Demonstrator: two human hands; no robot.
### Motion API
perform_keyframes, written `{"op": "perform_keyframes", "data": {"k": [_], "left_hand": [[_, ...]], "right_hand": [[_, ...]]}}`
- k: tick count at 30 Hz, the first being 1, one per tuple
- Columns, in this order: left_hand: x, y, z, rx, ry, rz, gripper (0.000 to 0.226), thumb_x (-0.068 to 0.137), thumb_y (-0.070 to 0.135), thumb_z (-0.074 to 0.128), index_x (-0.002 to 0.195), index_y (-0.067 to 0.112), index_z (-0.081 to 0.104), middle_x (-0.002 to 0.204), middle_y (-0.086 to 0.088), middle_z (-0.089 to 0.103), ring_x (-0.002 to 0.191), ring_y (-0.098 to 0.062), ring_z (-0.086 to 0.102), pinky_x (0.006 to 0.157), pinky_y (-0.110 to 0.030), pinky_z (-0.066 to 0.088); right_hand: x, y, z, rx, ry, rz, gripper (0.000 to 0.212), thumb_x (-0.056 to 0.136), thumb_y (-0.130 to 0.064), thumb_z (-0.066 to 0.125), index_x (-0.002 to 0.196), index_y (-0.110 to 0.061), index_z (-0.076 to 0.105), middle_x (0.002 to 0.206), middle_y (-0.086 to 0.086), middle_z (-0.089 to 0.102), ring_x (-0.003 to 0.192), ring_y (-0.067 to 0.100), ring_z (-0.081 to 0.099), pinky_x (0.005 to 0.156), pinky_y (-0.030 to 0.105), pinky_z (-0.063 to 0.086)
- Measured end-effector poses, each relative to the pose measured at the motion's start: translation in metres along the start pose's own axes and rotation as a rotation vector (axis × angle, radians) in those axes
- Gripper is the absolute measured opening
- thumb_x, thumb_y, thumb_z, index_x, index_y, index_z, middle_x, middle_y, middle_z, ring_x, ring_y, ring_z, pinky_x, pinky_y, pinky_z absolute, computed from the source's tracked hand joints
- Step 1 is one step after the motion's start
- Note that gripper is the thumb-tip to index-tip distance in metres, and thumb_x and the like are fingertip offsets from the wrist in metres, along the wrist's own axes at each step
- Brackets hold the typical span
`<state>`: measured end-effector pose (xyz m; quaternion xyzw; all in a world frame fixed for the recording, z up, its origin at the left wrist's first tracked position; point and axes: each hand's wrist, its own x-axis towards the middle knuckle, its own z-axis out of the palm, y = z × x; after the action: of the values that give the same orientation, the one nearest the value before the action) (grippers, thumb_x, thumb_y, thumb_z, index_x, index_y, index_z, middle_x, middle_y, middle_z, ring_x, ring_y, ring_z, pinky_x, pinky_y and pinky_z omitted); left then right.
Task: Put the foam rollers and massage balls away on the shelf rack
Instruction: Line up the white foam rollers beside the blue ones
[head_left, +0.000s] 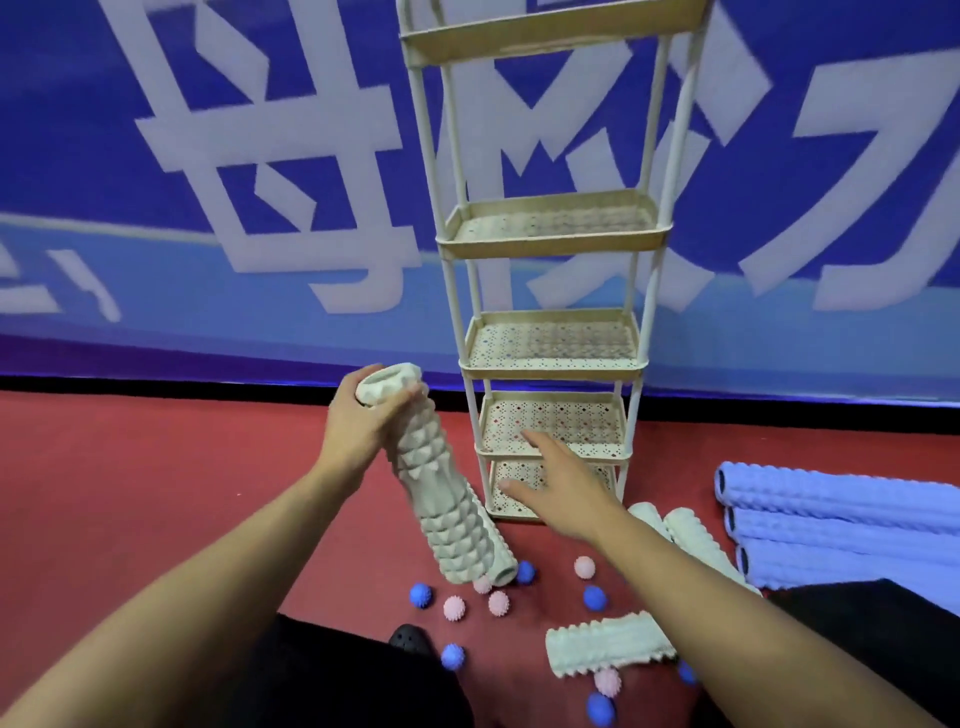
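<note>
Seen from the person's own head, looking down at a red floor. Nearest, spiky massage balls, pink and blue, lie scattered loose between the person's knees, with a short pale roller among them. The left hand is clamped around the top end of a long cream foam roller, which stands tilted with its lower end on the floor beside two balls. The right hand reaches forward with fingers spread, holding nothing, in front of the lowest tiers. To the right lie more cream rollers and three lilac rollers. Beyond stands a tall, narrow shelf rack against a blue wall; every visible perforated tray looks empty. Likely risks: the rack seems light and could tip if knocked, the long roller may overhang a tray and roll off, and loose balls could be kicked away
</note>
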<state>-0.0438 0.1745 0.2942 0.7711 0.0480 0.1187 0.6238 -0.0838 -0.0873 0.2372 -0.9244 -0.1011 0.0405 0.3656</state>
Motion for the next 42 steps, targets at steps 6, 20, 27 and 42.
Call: {"op": "perform_keyframes", "data": {"k": [6,20,27,42], "left_hand": [[-0.02,0.077,0.083,-0.443,-0.194,-0.052,0.065,0.08,0.05,0.079,0.125,0.006,0.065,0.113,-0.019,0.072,0.098,-0.032,0.069,0.094,-0.052,0.057],[-0.067,0.131,0.256,-0.568,-0.438,-0.116,0.047,0.087,0.044,0.075,0.12,0.011,0.066,0.106,-0.016,0.074,0.094,-0.033,0.071,0.088,-0.053,0.059],[-0.07,0.124,0.371,-0.277,-0.602,0.045,0.066,0.085,0.074,0.06,0.122,0.019,0.065,0.112,-0.007,0.075,0.105,-0.026,0.072,0.096,-0.051,0.056],[-0.082,-0.124,0.578,0.403,-1.093,0.049,0.05,0.099,0.042,0.059,0.144,0.026,0.046,0.133,0.01,0.058,0.112,-0.004,0.059,0.095,-0.021,0.045]], "right_hand": [[-0.015,-0.016,-0.052,0.631,-0.068,0.027,0.093,0.065,-0.061,0.085,0.144,-0.035,0.043,0.141,-0.001,0.058,0.123,0.01,0.061,0.108,0.035,0.048],[-0.092,0.062,-0.148,0.73,0.088,0.174,0.062,0.077,-0.053,0.082,0.129,-0.025,0.062,0.119,-0.008,0.074,0.109,0.01,0.07,0.103,0.038,0.052],[-0.116,0.154,-0.191,0.822,0.276,0.299,0.048,0.084,-0.041,0.08,0.125,-0.02,0.066,0.115,-0.001,0.076,0.108,0.018,0.072,0.101,0.042,0.054],[-0.151,0.496,-0.176,0.737,0.796,0.905,0.037,0.081,-0.042,0.083,0.098,-0.01,0.076,0.087,0.006,0.078,0.076,0.021,0.074,0.07,0.037,0.058]]}}
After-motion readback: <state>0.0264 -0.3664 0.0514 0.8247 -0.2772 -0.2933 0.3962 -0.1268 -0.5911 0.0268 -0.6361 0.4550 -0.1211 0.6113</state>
